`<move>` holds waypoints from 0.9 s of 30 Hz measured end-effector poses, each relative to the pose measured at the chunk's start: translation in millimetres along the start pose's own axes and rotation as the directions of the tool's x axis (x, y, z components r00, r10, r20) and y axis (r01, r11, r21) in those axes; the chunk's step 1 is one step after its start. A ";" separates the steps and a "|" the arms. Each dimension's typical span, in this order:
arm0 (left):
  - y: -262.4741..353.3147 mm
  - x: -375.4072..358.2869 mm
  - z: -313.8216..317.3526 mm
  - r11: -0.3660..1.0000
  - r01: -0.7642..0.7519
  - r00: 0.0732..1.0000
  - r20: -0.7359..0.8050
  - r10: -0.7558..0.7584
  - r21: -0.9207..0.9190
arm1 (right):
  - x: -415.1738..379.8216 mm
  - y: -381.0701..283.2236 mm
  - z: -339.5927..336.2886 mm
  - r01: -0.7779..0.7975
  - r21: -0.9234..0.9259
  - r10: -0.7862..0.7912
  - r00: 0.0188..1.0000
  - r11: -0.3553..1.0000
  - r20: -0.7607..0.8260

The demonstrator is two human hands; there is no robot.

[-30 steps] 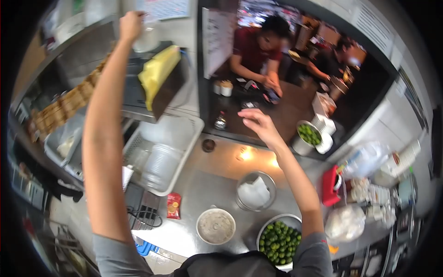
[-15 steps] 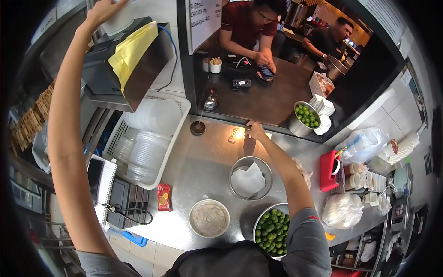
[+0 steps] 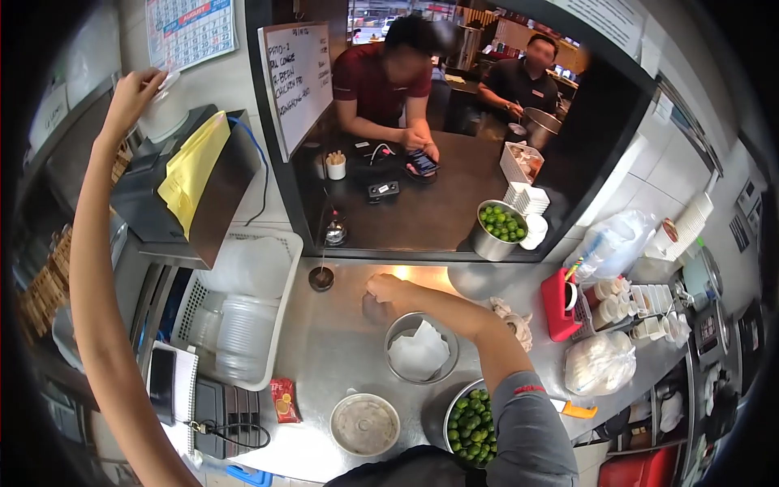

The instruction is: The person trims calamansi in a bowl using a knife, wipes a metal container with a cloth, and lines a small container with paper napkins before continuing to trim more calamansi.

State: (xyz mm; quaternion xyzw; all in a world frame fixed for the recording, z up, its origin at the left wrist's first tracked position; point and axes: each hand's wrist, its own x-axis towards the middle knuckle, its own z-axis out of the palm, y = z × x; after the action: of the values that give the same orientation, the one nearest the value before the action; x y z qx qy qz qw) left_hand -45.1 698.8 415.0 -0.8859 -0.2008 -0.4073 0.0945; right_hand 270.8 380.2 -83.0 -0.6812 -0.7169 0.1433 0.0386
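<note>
My left hand (image 3: pixel 136 96) reaches up at the upper left, its fingers pinching a translucent plastic piece (image 3: pixel 169 83) by a white round container (image 3: pixel 165 116) on top of the black machine. Low over the steel counter, my right hand (image 3: pixel 385 292) is closed; whatever it may hold is hidden. Just below it is a metal pot (image 3: pixel 392 364) with white paper (image 3: pixel 419 352) inside. A round pale-lidded container (image 3: pixel 364 424) stands nearer to me. Beside it, green citrus fruits (image 3: pixel 472 422) fill another metal pot, partly covered by my right arm.
Yellow papers (image 3: pixel 193 170) lie on the machine. A white basket (image 3: pixel 279 325) holds plastic containers. Two people (image 3: pixel 386 85) (image 3: pixel 519 81) are beyond the pass-through ledge (image 3: pixel 438 219). On the right are a red holder (image 3: pixel 558 304), a filled plastic bag (image 3: pixel 600 364) and an orange-handled knife (image 3: pixel 574 409).
The view has shifted, showing more of the wall and calendar. My right hand has moved left and closer over the counter, where loose bands no longer show. My left fingers now pinch the plastic piece.
</note>
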 end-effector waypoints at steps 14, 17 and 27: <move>-24.3 8.0 11.7 0.931 0.144 0.990 0.042 -0.138 -0.334 | 2.6 -161.4 -354.7 0.660 0.658 0.023 0.700 0.363 -0.714; -13.7 10.6 1.1 0.975 0.032 0.999 -0.028 -0.039 -0.222 | 43.5 -196.8 -418.2 0.722 0.559 -0.013 0.617 0.408 -0.787; -23.5 2.5 -3.4 0.917 0.194 0.974 -0.038 -0.221 -0.348 | 184.9 -300.0 -472.8 0.548 0.179 0.026 0.275 0.817 -0.961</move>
State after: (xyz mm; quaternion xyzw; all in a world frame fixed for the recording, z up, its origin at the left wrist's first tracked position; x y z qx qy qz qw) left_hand -56.1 719.5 419.2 -0.8461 -0.2161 -0.4776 -0.0971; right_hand 86.9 625.9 420.5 -0.4667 -0.6033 -0.1126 0.6368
